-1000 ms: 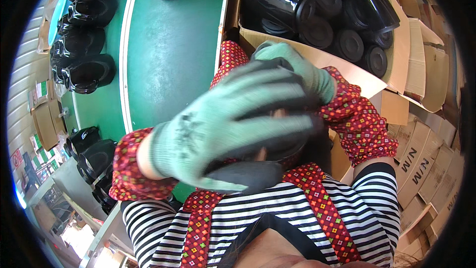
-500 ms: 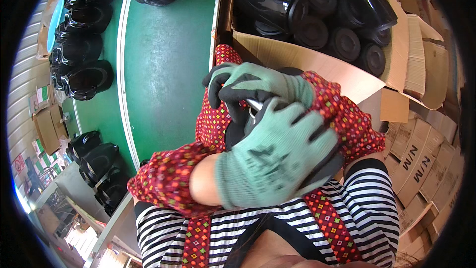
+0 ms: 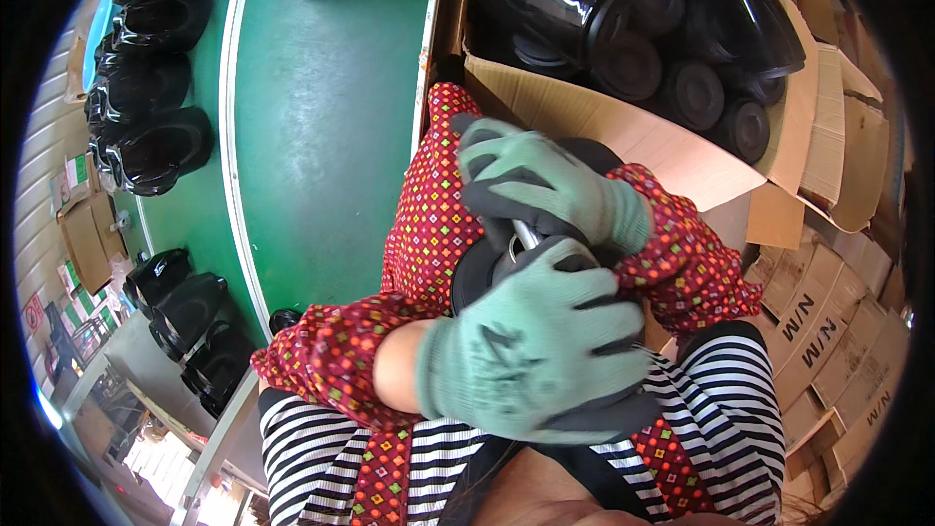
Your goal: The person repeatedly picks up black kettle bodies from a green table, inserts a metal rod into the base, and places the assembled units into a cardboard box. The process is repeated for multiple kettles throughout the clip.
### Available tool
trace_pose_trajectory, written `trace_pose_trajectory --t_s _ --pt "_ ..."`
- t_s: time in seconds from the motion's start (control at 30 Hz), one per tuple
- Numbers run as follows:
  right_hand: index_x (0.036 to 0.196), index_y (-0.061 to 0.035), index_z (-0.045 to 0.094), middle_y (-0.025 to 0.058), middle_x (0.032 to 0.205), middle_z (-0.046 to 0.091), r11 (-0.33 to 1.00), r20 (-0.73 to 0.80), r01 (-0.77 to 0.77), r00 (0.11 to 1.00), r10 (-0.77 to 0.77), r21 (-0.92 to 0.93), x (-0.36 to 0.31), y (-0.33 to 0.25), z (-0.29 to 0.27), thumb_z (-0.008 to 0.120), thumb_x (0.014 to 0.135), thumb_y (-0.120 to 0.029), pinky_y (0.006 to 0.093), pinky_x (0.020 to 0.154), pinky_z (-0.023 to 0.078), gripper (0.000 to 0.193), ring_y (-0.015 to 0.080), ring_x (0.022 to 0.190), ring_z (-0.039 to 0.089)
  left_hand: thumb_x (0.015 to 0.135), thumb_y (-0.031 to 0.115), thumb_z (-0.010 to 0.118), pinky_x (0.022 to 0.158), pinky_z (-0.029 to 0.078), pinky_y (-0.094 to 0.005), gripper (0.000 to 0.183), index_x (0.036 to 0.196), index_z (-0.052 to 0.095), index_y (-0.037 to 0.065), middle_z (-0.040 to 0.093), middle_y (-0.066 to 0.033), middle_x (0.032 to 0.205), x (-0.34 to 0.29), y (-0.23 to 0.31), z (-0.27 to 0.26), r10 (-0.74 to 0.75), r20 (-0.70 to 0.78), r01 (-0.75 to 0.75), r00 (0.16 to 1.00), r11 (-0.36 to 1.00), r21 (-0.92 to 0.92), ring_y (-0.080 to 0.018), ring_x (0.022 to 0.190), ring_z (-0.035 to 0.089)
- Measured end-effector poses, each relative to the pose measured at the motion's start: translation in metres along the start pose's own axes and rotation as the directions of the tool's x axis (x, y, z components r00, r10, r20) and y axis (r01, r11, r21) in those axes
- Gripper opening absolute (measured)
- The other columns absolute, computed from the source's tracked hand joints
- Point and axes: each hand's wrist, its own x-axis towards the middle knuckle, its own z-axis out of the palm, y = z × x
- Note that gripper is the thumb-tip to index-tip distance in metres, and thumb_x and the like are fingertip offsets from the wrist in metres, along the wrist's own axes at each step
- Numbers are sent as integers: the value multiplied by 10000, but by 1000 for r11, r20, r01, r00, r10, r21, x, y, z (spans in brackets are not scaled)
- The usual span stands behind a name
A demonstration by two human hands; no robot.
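Both my hands wear green knit gloves with black palms and work close together over my lap. My left hand (image 3: 536, 351) lies across a black round part (image 3: 471, 275), its fingers bent over the far side; its palm side is hidden. Just beyond it, my right hand (image 3: 536, 180) has its fingers curled downward. Between the hands shows a short silver metal piece (image 3: 526, 234) beside a small ring-like opening. What exactly the right fingers grip is covered by the glove. Another dark rounded surface (image 3: 589, 152) shows behind the right hand.
An open cardboard box (image 3: 623, 127) of glossy black shells (image 3: 545, 0) stands at the far right. A green-topped table (image 3: 321, 136) runs along the left, with rows of black housings (image 3: 156, 141) on its far side. Stacked cartons (image 3: 828, 331) stand at the right.
My right hand has shifted right and slightly nearer, its fingers drawn together. My left hand has slid a little nearer and turned. More of the black round part shows, and the view has shifted slightly.
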Motion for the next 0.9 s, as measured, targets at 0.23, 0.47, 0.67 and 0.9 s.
trace_pose_trajectory --t_s 0.23,0.47,0.67,0.9 --pt "1073 -83 696 96 953 656 790 240 -443 786 570 -425 15 -59 -61 809 743 -475 516 1022 461 525 320 953 627 970 416 639 1000 448 -638 454 766 744 24 677 -117 797 -61 -69 -32 125 -251 -278 960 547 -790 -349 799 694" --pt "1107 -86 670 108 980 650 895 366 -380 818 444 -235 32 -42 -62 809 769 -404 480 927 480 484 339 1001 627 991 326 648 1161 435 -510 652 1441 506 -124 527 -349 1441 -22 31 -73 -566 -141 558 812 824 -94 -473 1311 586" --pt "1100 -54 685 115 947 669 842 200 -361 862 465 -402 26 -63 -48 786 776 -502 455 809 499 562 332 895 666 949 237 704 855 599 -462 824 1539 297 -171 625 -377 1250 -7 28 -57 -790 145 691 596 597 408 -474 976 724" --pt "1275 -65 664 94 925 590 604 59 -518 728 683 -605 40 -109 -47 773 829 -459 447 749 466 605 296 829 600 881 230 752 823 586 -460 470 1285 651 13 728 -219 1054 -22 -56 -84 -569 356 536 741 821 197 -435 912 716"
